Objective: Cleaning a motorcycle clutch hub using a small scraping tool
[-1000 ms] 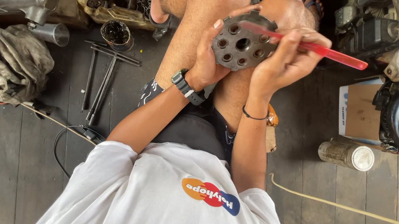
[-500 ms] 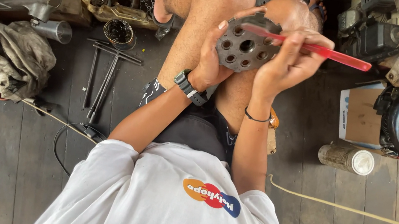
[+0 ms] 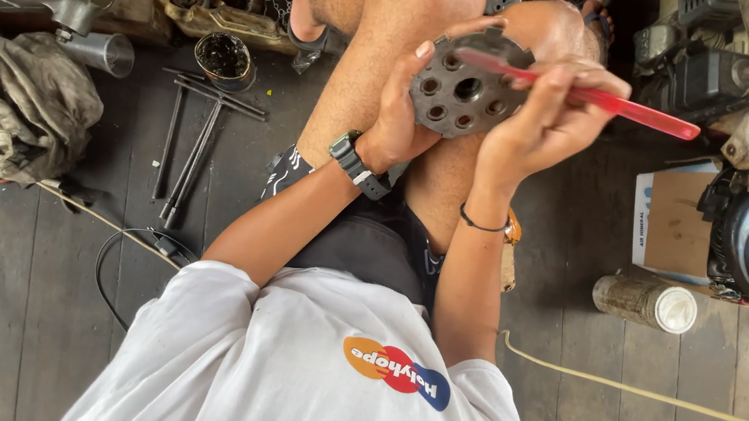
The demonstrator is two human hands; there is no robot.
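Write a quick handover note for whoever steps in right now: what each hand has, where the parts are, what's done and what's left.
Left hand: grips the round metal disc with holes by its edge, held above the knees.
Right hand: holds the red-handled brush, its head end laid across the disc's face.
Nearby on the floor: a small tin, long wrenches, a rag.
Done: disc in hand, brush on it.
Left: how clean the disc is can't be told.

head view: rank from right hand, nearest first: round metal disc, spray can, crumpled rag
1. Round metal disc: just left of the right hand, held in the left hand.
2. Spray can: lying on the floor, below and to the right.
3. Crumpled rag: far left on the floor.
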